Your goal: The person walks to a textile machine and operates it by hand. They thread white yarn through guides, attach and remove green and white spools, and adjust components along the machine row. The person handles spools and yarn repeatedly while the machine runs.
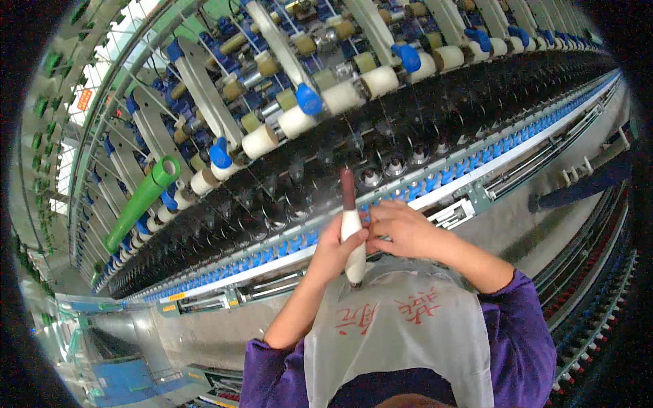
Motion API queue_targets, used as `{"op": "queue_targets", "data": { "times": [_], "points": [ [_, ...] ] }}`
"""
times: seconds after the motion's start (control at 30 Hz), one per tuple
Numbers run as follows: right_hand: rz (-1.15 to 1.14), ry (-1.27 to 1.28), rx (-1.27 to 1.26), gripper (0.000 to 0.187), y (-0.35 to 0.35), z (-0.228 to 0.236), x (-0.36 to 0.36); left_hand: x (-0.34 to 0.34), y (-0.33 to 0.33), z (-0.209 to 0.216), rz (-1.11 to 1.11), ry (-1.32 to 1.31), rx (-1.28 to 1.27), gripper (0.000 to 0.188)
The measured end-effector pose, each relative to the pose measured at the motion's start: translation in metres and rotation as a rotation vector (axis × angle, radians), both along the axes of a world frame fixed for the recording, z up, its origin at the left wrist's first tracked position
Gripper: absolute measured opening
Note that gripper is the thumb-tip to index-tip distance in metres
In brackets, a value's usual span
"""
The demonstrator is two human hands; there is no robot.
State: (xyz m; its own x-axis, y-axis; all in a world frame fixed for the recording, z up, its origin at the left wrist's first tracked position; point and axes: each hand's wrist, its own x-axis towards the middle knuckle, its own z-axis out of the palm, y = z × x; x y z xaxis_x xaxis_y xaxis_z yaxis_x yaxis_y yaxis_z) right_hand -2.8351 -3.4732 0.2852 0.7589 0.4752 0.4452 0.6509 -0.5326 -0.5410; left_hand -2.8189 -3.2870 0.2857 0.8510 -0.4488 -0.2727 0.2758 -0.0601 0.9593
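Note:
A spinning bobbin (pixel 351 224), wound with white yarn and showing a bare dark red-brown tube at its upper end, stands nearly upright in front of the apron. My left hand (pixel 332 249) is closed around it, thumb across the yarn. Close beside it, my right hand (pixel 408 234) reaches over the blue-and-white rail (pixel 435 197) with its fingers bent; whatever lies under its fingertips is hidden. Just beyond the hands, several dark spindles (pixel 371 177) stand in a row on the spinning frame.
White rollers (pixel 340 97) and blue-tipped arms (pixel 309 100) run along the frame above the spindles. A green tube (pixel 143 204) lies slanted across the machine at the left. Behind me on the right stands another row of machinery (pixel 592 326). A grey apron (pixel 401 326) covers my front.

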Motion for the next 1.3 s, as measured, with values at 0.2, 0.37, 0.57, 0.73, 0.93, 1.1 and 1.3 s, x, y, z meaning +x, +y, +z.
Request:
{"op": "queue_targets", "data": {
  "times": [0.2,0.37,0.57,0.73,0.93,1.1,1.3],
  "points": [
    [0.078,0.566,0.735,0.005,-0.026,-0.004,-0.008,-0.002,0.011,-0.005,0.142,0.133,-0.254,0.023],
    [0.407,0.957,1.542,0.011,-0.014,-0.007,-0.016,0.000,0.007,-0.006,0.044,0.121,-0.475,0.025],
    [0.480,1.008,1.748,0.013,-0.003,0.007,-0.017,-0.001,-0.009,0.008,-0.105,0.038,-0.840,0.027],
    [0.090,0.925,1.698,0.012,-0.006,0.023,-0.017,-0.002,-0.013,0.014,-0.244,-0.084,-0.701,0.024],
    [0.043,0.710,1.668,0.012,-0.008,0.032,-0.023,-0.002,-0.010,0.019,-0.179,-0.198,-0.792,0.018],
    [-0.583,0.057,1.810,0.009,-0.115,0.037,-0.003,0.012,0.045,0.059,0.055,-0.313,-1.155,0.018],
    [-0.636,1.063,1.145,0.027,-0.186,-0.151,-0.066,0.014,0.065,0.045,0.303,-0.182,-0.692,0.013]
  ]
}}
